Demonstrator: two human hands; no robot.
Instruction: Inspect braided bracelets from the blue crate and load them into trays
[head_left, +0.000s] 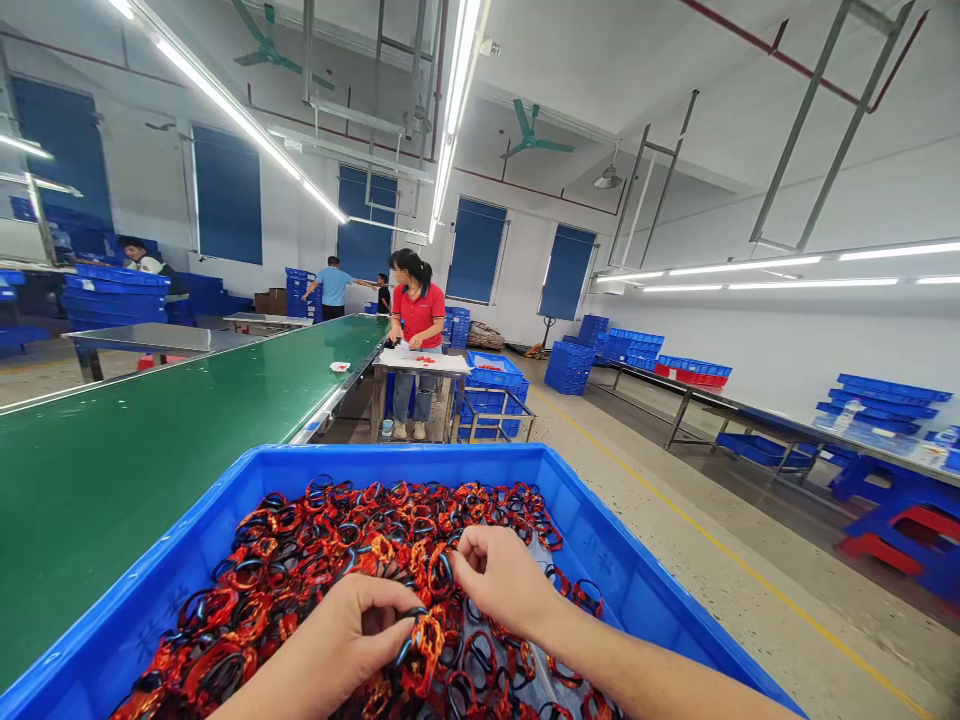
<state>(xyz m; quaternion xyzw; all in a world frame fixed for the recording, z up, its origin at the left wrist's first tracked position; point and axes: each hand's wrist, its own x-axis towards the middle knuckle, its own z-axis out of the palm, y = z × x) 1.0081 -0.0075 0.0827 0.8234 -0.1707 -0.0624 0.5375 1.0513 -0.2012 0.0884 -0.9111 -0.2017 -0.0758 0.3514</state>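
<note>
Two at once, handles rings (270,545) in the heaped blue tray (637,590). Pinches the near ring (426,645) between thumb and forefinger of the left hand (352,635); grasps the farther ring (439,572), slightly to the right, by its edge with the right hand (506,580). Has neither grip released. Looks far from done, judging by the mass of loose rings crowding the left and far parts of the tray, with a thinner scatter at right over pale film (541,555). Shows no separate finished pile, so cannot tell the count dealt with. Has a green belt (187,400) along the left and, far off, a person (420,315) in red at a bench (396,358).
</note>
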